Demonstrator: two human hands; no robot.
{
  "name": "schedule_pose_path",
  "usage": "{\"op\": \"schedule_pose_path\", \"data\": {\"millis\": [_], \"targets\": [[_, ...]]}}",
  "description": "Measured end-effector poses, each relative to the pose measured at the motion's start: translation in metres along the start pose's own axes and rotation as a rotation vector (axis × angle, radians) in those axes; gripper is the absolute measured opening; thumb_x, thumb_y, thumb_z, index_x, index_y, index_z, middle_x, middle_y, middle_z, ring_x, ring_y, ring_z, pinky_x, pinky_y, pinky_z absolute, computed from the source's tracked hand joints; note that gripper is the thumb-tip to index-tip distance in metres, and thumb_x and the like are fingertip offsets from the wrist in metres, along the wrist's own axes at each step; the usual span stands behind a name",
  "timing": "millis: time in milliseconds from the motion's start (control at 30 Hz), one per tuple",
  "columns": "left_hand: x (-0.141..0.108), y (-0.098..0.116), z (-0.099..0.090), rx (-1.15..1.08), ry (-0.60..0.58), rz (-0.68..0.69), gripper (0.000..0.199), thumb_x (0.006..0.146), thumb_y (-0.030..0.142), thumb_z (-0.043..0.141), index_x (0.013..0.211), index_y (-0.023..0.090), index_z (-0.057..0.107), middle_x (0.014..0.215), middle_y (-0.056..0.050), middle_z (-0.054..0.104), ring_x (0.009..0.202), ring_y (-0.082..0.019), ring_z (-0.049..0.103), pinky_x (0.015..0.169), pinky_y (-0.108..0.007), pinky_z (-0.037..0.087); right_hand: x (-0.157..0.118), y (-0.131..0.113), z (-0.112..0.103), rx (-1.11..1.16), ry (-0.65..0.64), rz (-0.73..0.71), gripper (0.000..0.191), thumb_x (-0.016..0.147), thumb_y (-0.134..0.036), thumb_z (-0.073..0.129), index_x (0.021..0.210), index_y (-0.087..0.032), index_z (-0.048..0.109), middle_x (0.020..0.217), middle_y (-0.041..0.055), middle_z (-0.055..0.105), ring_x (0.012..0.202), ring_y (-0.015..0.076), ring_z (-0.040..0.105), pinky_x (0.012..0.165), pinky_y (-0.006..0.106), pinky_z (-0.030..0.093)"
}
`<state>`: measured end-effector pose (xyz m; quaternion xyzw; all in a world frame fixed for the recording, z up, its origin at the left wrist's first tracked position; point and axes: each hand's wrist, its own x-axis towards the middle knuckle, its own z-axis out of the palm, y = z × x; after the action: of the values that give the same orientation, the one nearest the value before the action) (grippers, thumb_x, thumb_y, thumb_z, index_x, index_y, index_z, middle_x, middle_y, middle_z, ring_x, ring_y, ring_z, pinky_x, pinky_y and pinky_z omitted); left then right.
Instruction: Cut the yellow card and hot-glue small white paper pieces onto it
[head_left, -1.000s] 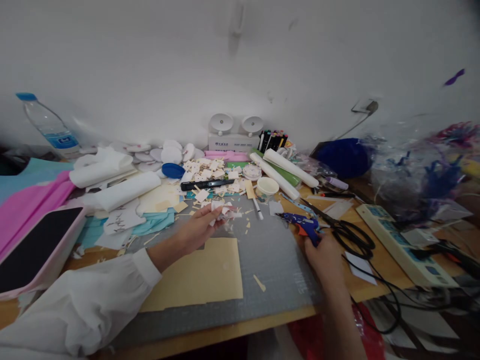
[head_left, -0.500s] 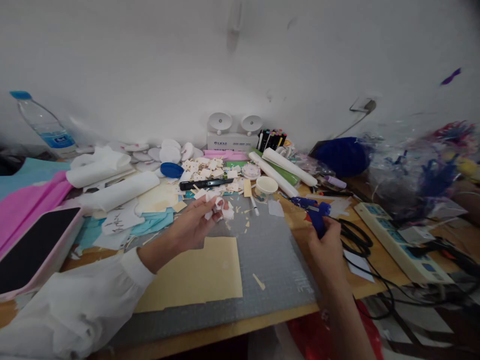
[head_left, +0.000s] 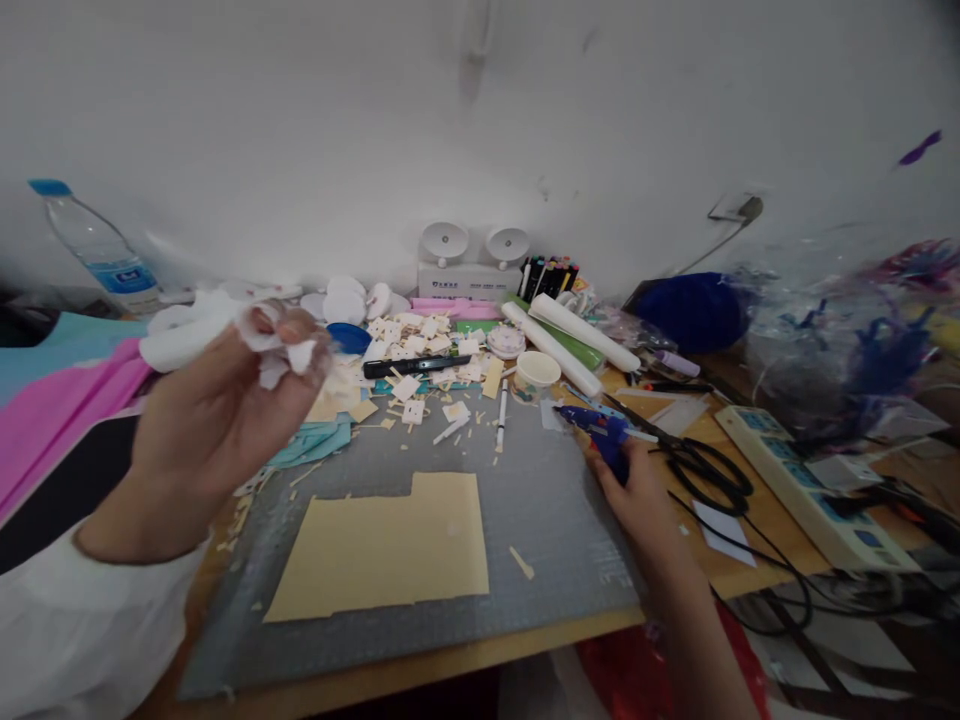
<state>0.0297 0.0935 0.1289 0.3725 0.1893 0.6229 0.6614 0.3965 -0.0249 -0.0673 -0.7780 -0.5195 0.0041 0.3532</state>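
Note:
My left hand (head_left: 199,435) is raised at the left, closed on a crumpled, ruffled piece of white paper or thin fabric (head_left: 276,360). On the right, my right hand (head_left: 634,490) grips a blue hot glue gun (head_left: 602,432) by its handle, nozzle pointing left. The nozzle tip is close to a small pale square (head_left: 551,415) on the grey cutting mat (head_left: 525,510); I cannot tell whether they touch. A cut sheet of tan card (head_left: 397,540) lies on the mat between my hands.
Small cream card pieces (head_left: 409,335) are heaped behind the mat, near a black cutter (head_left: 416,366), a white pen (head_left: 502,415) and a paper cup (head_left: 538,370). Black scissors (head_left: 705,470) and a power strip (head_left: 810,490) lie right; a water bottle (head_left: 112,255) stands left.
My left hand has lifted with the white piece and moved left, nearer the camera, uncovering small card pieces on the mat. My right hand has shifted the glue gun slightly left.

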Motion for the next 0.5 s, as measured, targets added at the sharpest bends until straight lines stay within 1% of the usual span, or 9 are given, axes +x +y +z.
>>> {"op": "schedule_pose_path", "data": {"millis": [67, 100, 200, 233, 267, 333, 400, 433, 500], "targets": [[-0.003, 0.009, -0.006, 0.188, 0.022, -0.019, 0.048, 0.095, 0.001, 0.022, 0.062, 0.014, 0.054, 0.065, 0.0, 0.05, 0.069, -0.007, 0.052, 0.071, -0.018, 0.043, -0.002, -0.005, -0.005, -0.005, 0.044, 0.005, 0.042, 0.08, -0.043, 0.053, 0.11, -0.013, 0.049, 0.102, 0.0158, 0.058, 0.093, 0.0287, 0.057, 0.081, 0.045, 0.046], [-0.005, 0.011, -0.013, 0.318, -0.008, -0.043, 0.044, 0.094, 0.004, 0.028, 0.062, 0.014, 0.055, 0.065, 0.0, 0.053, 0.07, -0.009, 0.052, 0.07, -0.018, 0.043, -0.004, -0.008, -0.008, -0.016, 0.111, 0.018, 0.041, 0.079, -0.041, 0.055, 0.109, -0.014, 0.049, 0.102, 0.0143, 0.057, 0.092, 0.0276, 0.056, 0.08, 0.044, 0.046], [-0.012, 0.005, -0.044, 0.792, -0.202, -0.19, 0.019, 0.085, 0.022, 0.055, 0.07, 0.015, 0.063, 0.072, -0.001, 0.062, 0.073, -0.014, 0.054, 0.065, -0.02, 0.041, -0.014, -0.025, -0.014, -0.08, 0.423, 0.035, 0.026, 0.079, -0.032, 0.056, 0.1, -0.016, 0.052, 0.093, 0.0098, 0.054, 0.086, 0.0248, 0.053, 0.078, 0.041, 0.046], [-0.015, 0.001, -0.055, 0.987, -0.27, -0.222, 0.017, 0.083, 0.027, 0.06, 0.07, 0.016, 0.063, 0.069, 0.001, 0.06, 0.068, -0.014, 0.052, 0.062, -0.019, 0.038, -0.017, -0.031, -0.015, -0.097, 0.486, 0.0, 0.019, 0.08, -0.028, 0.054, 0.096, -0.017, 0.052, 0.089, 0.0086, 0.054, 0.084, 0.0243, 0.053, 0.078, 0.041, 0.046], [-0.019, -0.004, -0.064, 1.148, -0.318, -0.196, 0.02, 0.08, 0.029, 0.064, 0.064, 0.017, 0.059, 0.061, 0.004, 0.054, 0.06, -0.012, 0.046, 0.056, -0.018, 0.033, -0.02, -0.038, -0.014, -0.104, 0.489, -0.067, 0.014, 0.081, -0.025, 0.052, 0.093, -0.017, 0.052, 0.087, 0.008, 0.054, 0.083, 0.0244, 0.054, 0.078, 0.041, 0.046], [-0.028, -0.012, -0.078, 1.329, -0.334, -0.09, 0.025, 0.076, 0.027, 0.067, 0.058, 0.018, 0.053, 0.053, 0.006, 0.046, 0.051, -0.01, 0.038, 0.051, -0.02, 0.026, -0.023, -0.051, -0.008, -0.126, 0.315, -0.263, 0.013, 0.084, -0.019, 0.047, 0.095, -0.019, 0.053, 0.089, 0.0093, 0.056, 0.088, 0.0258, 0.056, 0.08, 0.043, 0.047], [-0.037, -0.014, -0.085, 1.384, -0.39, -0.042, 0.026, 0.078, 0.025, 0.065, 0.057, 0.019, 0.051, 0.052, 0.007, 0.046, 0.05, -0.011, 0.037, 0.051, -0.02, 0.026, -0.021, -0.063, 0.003, -0.165, 0.067, -0.429, 0.025, 0.084, -0.012, 0.042, 0.105, -0.018, 0.055, 0.1, 0.0127, 0.059, 0.1, 0.0274, 0.056, 0.088, 0.045, 0.046], [-0.042, -0.011, -0.087, 1.388, -0.435, -0.051, 0.024, 0.08, 0.025, 0.064, 0.059, 0.02, 0.053, 0.053, 0.007, 0.048, 0.05, -0.011, 0.04, 0.051, -0.02, 0.028, -0.019, -0.068, 0.009, -0.193, -0.024, -0.473, 0.032, 0.084, -0.01, 0.04, 0.112, -0.017, 0.055, 0.108, 0.0141, 0.06, 0.106, 0.0276, 0.055, 0.092, 0.045, 0.045], [-0.05, 0.0, -0.089, 1.364, -0.512, -0.096, 0.02, 0.083, 0.026, 0.061, 0.063, 0.023, 0.058, 0.058, 0.007, 0.056, 0.054, -0.012, 0.047, 0.054, -0.019, 0.033, -0.012, -0.074, 0.021, -0.242, -0.13, -0.509, 0.04, 0.086, -0.009, 0.037, 0.122, -0.014, 0.053, 0.12, 0.016, 0.06, 0.114, 0.0275, 0.053, 0.099, 0.046, 0.042]]}}
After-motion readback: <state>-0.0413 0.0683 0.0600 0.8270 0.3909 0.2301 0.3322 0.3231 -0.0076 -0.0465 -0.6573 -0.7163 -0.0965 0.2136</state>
